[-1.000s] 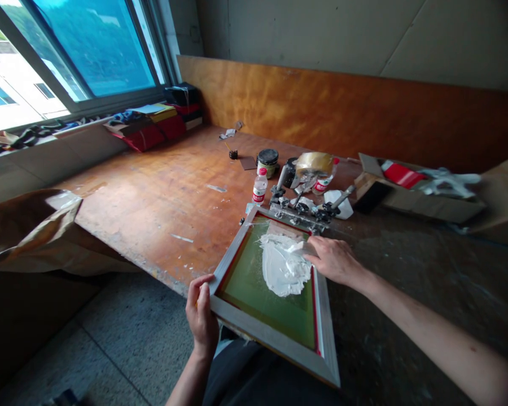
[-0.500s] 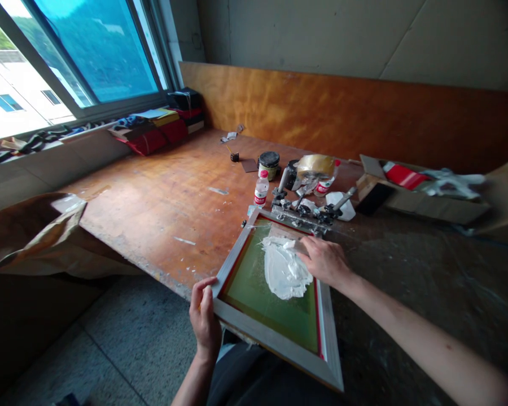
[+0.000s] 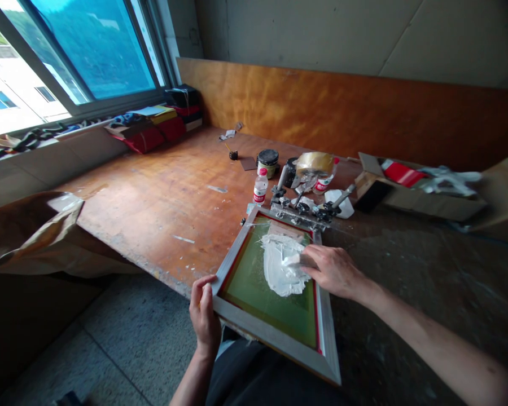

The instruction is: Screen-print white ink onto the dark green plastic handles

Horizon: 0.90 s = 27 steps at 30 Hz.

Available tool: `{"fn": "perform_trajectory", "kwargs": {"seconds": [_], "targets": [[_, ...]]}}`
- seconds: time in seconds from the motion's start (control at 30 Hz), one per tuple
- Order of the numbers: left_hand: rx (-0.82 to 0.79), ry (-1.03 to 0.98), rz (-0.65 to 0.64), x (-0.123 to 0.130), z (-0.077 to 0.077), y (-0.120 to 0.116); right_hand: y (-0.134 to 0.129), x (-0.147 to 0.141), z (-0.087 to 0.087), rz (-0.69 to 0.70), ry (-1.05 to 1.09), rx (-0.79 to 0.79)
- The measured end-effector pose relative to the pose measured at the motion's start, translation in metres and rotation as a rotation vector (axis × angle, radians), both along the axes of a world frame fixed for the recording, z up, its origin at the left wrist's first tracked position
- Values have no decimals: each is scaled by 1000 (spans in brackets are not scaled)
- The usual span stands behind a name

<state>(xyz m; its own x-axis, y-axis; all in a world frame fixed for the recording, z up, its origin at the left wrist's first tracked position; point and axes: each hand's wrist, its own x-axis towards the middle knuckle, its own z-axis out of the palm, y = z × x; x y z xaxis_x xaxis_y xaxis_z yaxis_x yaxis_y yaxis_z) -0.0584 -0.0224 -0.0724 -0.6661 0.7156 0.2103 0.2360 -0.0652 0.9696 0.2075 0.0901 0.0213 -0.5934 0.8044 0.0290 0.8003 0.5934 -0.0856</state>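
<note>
A screen printing frame [image 3: 275, 341] with a pale rim and green mesh lies tilted across the table's near edge. My left hand [image 3: 205, 313] is closed around its left front corner. Thick white paste [image 3: 280, 273] is spread in a patch on the mesh, right of its middle. In my right hand [image 3: 332, 269], pinched between thumb and fingers, is a small flat scraper [image 3: 294, 260] smeared with the paste; its edge touches the patch. Metal hinge clamps [image 3: 298, 214] hold the frame's far side.
Behind the clamps stand a bottle with a pink cap [image 3: 260, 187], a dark-lidded jar [image 3: 267, 163] and a roll of tape [image 3: 314, 163]. An open cardboard box [image 3: 436, 206] is at the right. A brown paper bag [image 3: 29, 242] hangs at the table's left edge.
My right hand has moved slightly toward me with the scraper, drawing it lower across the white paste. My left hand keeps its hold on the frame's corner.
</note>
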Motion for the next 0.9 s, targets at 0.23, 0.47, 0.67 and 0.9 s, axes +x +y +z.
{"fn": "perform_trajectory", "kwargs": {"seconds": [0.23, 0.47, 0.67, 0.9], "targets": [[-37, -17, 3, -1, -8, -3, -24, 9, 5, 63, 134, 102], [-32, -18, 11, 0, -11, -2, 0, 10, -17, -79, -29, 186], [5, 1, 27, 1, -10, -1, 1, -1, -21, -144, -133, 129], [-6, -20, 22, 1, -17, -1, -16, -11, -10, -137, -90, 47]]}}
